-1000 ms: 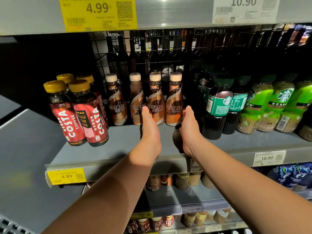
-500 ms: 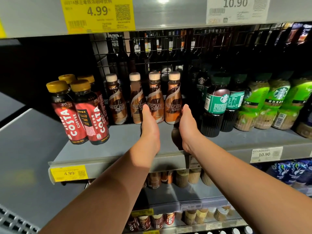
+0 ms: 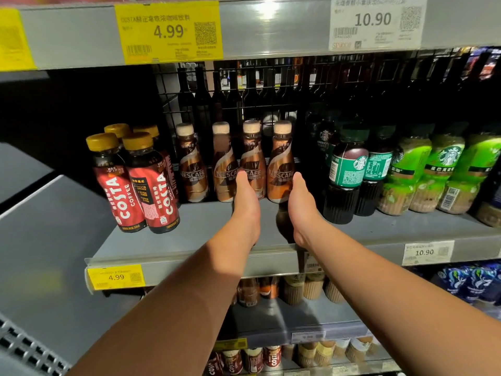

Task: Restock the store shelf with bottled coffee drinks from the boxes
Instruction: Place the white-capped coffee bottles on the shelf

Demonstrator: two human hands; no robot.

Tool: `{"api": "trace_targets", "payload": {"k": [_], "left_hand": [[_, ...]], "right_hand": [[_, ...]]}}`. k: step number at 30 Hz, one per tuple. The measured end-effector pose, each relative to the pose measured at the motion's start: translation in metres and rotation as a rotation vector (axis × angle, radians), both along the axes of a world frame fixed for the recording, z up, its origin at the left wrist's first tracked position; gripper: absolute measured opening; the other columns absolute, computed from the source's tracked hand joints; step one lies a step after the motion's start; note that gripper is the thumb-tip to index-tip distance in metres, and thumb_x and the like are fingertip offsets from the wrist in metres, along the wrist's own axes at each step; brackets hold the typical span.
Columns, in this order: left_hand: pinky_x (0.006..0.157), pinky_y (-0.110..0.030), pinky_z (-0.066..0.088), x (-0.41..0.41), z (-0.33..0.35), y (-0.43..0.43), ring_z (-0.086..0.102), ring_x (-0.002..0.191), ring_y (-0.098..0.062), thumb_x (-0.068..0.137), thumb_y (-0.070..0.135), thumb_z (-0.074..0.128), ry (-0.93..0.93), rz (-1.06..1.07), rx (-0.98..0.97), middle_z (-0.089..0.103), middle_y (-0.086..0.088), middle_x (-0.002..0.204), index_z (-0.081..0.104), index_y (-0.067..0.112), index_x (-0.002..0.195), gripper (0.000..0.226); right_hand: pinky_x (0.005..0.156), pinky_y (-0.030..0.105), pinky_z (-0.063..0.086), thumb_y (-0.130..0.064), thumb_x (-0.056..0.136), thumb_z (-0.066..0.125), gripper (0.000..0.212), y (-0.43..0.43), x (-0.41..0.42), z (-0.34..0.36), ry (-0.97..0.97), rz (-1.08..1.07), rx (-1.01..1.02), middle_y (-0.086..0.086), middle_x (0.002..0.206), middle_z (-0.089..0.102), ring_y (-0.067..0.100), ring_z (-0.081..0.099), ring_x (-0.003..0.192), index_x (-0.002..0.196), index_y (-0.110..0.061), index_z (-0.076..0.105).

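Four cream-capped brown Nescafé bottles (image 3: 193,169) stand upright; left hand (image 3: 245,204), right hand (image 3: 302,210) reach them, grip unclear.

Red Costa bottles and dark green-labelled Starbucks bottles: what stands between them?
Four brown cream-capped Nescafé bottles in a row, seen in the head view.

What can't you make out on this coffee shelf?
Head view:
- Fingers of left hand and right hand: hidden behind the hands' backs, grip unclear.
- the dark shape between them: too dim to identify.
- the white paper price label on the grey metal shelf edge: partly behind the right wrist.
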State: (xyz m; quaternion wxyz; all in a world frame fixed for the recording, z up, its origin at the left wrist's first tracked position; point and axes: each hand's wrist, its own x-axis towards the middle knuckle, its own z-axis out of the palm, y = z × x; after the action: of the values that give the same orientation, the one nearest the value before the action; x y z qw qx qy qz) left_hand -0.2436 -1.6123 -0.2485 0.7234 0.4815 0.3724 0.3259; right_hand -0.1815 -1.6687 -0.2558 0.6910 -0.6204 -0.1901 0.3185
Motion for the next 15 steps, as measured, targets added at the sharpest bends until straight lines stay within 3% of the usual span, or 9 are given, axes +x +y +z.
{"api": "trace_targets", "payload": {"k": [3, 5, 8, 10, 12, 15], "left_hand": [[0.110, -0.030, 0.018, -0.007, 0.001, -0.002, 0.027, 0.140, -0.015, 0.096, 0.058, 0.021, 0.009, -0.009, 0.070, 0.035, 0.000, 0.151, 0.032, 0.024, 0.145, 0.061], [0.110, -0.028, 0.019, -0.017, 0.001, -0.004, 0.034, 0.136, -0.017, 0.097, 0.055, 0.024, 0.059, -0.034, 0.168, 0.040, 0.000, 0.147, 0.038, 0.025, 0.142, 0.056], [0.113, -0.039, 0.025, -0.038, 0.005, -0.009, 0.035, 0.136, -0.023, 0.097, 0.052, 0.029, 0.449, -0.100, 0.509, 0.038, -0.003, 0.149, 0.037, 0.022, 0.144, 0.057], [0.110, -0.038, 0.025, -0.057, 0.007, -0.012, 0.030, 0.139, -0.025, 0.096, 0.053, 0.031, 0.722, -0.170, 0.774, 0.030, -0.002, 0.153, 0.028, 0.022, 0.148, 0.060], [0.109, -0.038, 0.027, -0.076, 0.011, -0.013, 0.028, 0.140, -0.024, 0.096, 0.054, 0.033, 0.842, -0.251, 0.930, 0.024, -0.001, 0.156, 0.024, 0.022, 0.149, 0.062], [0.110, -0.039, 0.028, -0.095, 0.017, -0.019, 0.027, 0.140, -0.024, 0.096, 0.053, 0.033, 0.929, -0.323, 1.041, 0.024, -0.002, 0.155, 0.026, 0.019, 0.148, 0.063]], "right_hand": [[0.100, 0.035, 0.036, -0.043, 0.101, 0.023, 0.048, -0.002, -0.001, 0.003, -0.119, -0.048, -0.067, 0.001, 0.120, 0.058, 0.018, 0.050, 0.110, 0.126, -0.018, 0.055], [0.093, 0.039, 0.039, -0.038, 0.100, 0.025, 0.043, -0.007, -0.003, 0.006, -0.279, -0.078, -0.127, 0.005, 0.111, 0.061, 0.022, 0.053, 0.107, 0.115, -0.014, 0.058], [0.078, 0.030, 0.032, -0.034, 0.099, 0.031, 0.037, -0.020, -0.009, 0.012, -0.609, -0.048, -0.220, -0.001, 0.099, 0.057, 0.020, 0.053, 0.099, 0.109, -0.011, 0.058], [0.080, 0.030, 0.034, -0.036, 0.099, 0.034, 0.041, -0.031, -0.013, 0.017, -0.791, -0.001, -0.350, 0.006, 0.111, 0.060, 0.022, 0.053, 0.104, 0.120, -0.007, 0.055], [0.088, 0.034, 0.039, -0.038, 0.098, 0.035, 0.047, -0.042, -0.017, 0.021, -0.947, 0.068, -0.518, 0.014, 0.127, 0.058, 0.031, 0.052, 0.116, 0.130, -0.007, 0.051], [0.087, 0.037, 0.043, -0.038, 0.096, 0.037, 0.043, -0.058, -0.029, 0.027, -1.136, 0.139, -0.680, 0.017, 0.126, 0.058, 0.035, 0.053, 0.113, 0.126, -0.011, 0.052]]}}
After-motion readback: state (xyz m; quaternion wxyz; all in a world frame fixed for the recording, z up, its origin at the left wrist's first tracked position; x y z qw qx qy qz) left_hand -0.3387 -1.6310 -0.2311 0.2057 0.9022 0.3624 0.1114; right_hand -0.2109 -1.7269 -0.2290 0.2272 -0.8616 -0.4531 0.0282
